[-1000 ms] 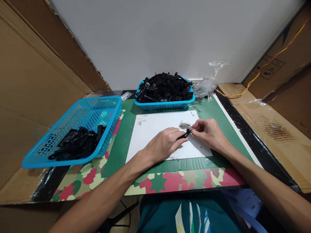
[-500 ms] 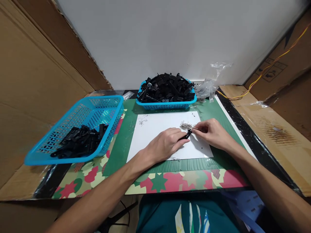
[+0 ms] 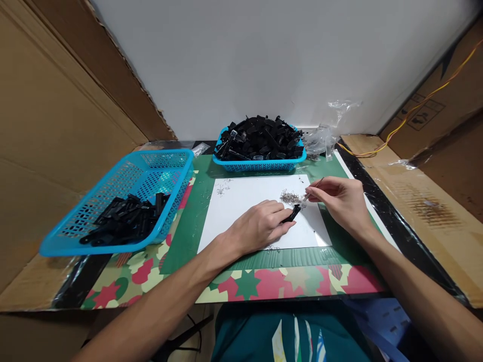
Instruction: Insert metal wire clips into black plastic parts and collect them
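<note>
My left hand [image 3: 266,223] rests on the white sheet [image 3: 237,211], its fingers closed round a small black part [image 3: 292,213] that points up and right. My right hand [image 3: 337,198] is pinched on a thin, tweezer-like tool [image 3: 307,196], whose tip is close to the far end of the black part. Just behind the part lies a pile of tiny metal pieces [image 3: 290,196]. More tiny pieces [image 3: 222,190] are scattered at the sheet's back left and at its front edge.
A blue basket heaped with black parts [image 3: 260,165] stands at the back. Another blue basket [image 3: 49,245], with black parts inside, is at the left. Clear plastic bags [image 3: 320,141] lie at the back right. Cardboard [image 3: 430,201] flanks the green mat [image 3: 184,231].
My right hand has drawn back to the right from the black part and turned, showing more of the thin tool. My left hand keeps hold of the part, nearly in place.
</note>
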A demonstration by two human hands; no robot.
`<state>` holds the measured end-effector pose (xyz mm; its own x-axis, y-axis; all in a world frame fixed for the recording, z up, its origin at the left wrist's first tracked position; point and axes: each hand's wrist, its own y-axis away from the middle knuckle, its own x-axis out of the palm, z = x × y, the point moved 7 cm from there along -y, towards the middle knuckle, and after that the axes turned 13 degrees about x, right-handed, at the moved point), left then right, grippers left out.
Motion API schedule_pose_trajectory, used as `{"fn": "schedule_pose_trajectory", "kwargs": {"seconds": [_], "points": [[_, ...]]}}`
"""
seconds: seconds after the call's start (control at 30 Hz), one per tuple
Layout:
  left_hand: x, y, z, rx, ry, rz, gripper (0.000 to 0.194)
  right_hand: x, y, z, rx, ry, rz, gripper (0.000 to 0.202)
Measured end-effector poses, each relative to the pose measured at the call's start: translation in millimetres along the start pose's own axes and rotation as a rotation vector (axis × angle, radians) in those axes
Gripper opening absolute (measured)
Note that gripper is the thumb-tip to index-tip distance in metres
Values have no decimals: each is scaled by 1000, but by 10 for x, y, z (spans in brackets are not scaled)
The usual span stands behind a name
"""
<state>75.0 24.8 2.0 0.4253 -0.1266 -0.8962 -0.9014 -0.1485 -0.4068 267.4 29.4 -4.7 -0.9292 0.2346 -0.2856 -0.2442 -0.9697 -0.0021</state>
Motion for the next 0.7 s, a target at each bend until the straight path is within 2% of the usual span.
{"fn": "schedule_pose_trajectory", "kwargs": {"seconds": [0.17,0.37,0.6,0.7], "points": [[1,-4,-5,5,-16,9,26,161,-6,-108,102,-87,112,36],[-13,-15,-16,-4,21,9,27,172,1,-100,94,-70,99,40],[16,-12,0,-1,54,37,27,200,41,-32,7,104,63,31],[-2,-15,1,4,42,18,26,181,36,-23,13,90,45,31]]}}
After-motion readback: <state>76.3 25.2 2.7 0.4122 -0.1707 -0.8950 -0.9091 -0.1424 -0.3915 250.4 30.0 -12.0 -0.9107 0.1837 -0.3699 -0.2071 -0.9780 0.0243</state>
